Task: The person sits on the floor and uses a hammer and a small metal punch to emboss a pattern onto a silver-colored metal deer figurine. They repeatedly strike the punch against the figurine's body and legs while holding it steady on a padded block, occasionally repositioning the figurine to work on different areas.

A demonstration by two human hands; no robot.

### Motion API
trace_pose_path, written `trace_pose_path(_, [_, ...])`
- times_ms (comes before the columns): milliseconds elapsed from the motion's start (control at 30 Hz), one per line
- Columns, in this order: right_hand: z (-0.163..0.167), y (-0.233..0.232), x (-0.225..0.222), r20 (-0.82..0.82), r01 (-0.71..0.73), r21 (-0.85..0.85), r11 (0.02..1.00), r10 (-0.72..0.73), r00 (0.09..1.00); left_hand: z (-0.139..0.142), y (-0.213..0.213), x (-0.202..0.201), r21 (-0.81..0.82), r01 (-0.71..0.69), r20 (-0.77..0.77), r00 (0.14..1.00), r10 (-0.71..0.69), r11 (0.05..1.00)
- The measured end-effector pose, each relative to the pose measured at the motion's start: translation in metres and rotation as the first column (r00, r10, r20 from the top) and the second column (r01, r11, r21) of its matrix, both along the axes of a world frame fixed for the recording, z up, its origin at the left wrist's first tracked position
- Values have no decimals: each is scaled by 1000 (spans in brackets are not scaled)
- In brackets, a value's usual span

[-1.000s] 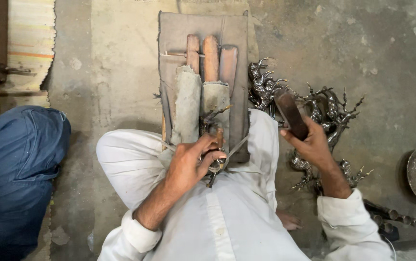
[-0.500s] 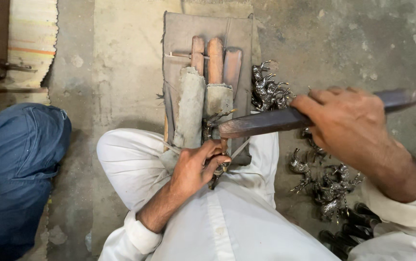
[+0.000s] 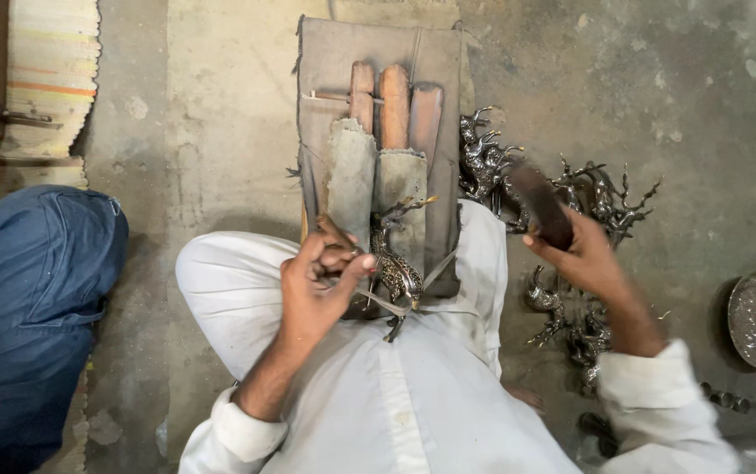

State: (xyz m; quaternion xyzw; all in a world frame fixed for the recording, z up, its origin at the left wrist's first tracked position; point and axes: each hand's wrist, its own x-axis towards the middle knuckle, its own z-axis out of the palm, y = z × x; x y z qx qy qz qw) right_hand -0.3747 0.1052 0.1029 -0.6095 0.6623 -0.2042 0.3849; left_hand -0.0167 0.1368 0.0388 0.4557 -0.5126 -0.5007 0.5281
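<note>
Brass-toned deer figure (image 3: 393,263) lies strapped over the near knees, left hand (image 3: 321,285) pinching a small tool against it, so the right hand (image 3: 584,254), clenched round the raised hammer (image 3: 538,204), should strike squarely.

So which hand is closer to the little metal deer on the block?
The left hand. It is right beside the metal deer, fingers touching or almost touching it. The right hand is off to the side, apart from it, holding a dark tool.
</note>
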Motion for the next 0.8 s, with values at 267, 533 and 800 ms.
trace_pose_path(267, [-121,99,8,-107,636,388,667,-652,750,-9,7,34,59,57,165,984,-66,997])
trace_pose_path(533, [-117,97,18,-374,457,-145,878,-476,796,-1,12,26,74,316,394,862,-319,946])
trace_pose_path(800, [-25,38,120,-148,-256,-282,925,222,964,12,23,11,42,438,605,704,-372,898])
